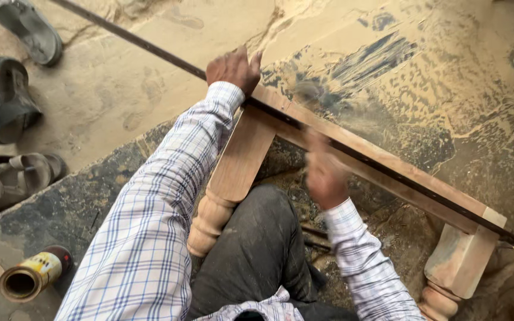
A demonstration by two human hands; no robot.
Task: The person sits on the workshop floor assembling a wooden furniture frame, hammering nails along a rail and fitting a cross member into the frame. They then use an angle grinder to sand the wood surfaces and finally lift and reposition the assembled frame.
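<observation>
From the head camera, looking down, the person sits on a sawdust-covered floor with a wooden furniture frame (382,169) across the lap: a flat rail joined to two turned legs, one leg (230,178) near the left knee and the other leg (456,267) at lower right. A long dark metal straightedge (150,50) lies along the top of the rail and runs well past it toward the upper left. The left hand (233,68) is closed over the straightedge where it meets the rail's end, pressing it down. The right hand (323,172) is blurred against the middle of the rail; whether it grips anything I cannot tell. The frame looks stiff and fairly heavy, solid hardwood with dusty faces that could slip, so it is best held at the square blocks of the legs or along the rail, not the rounded turnings. The straightedge seems thin and rigid but free to slide, needing firm downward pressure. Sandals (13,98) lie at the left, and a yellow tin can (34,276) lies on its side nearby.
</observation>
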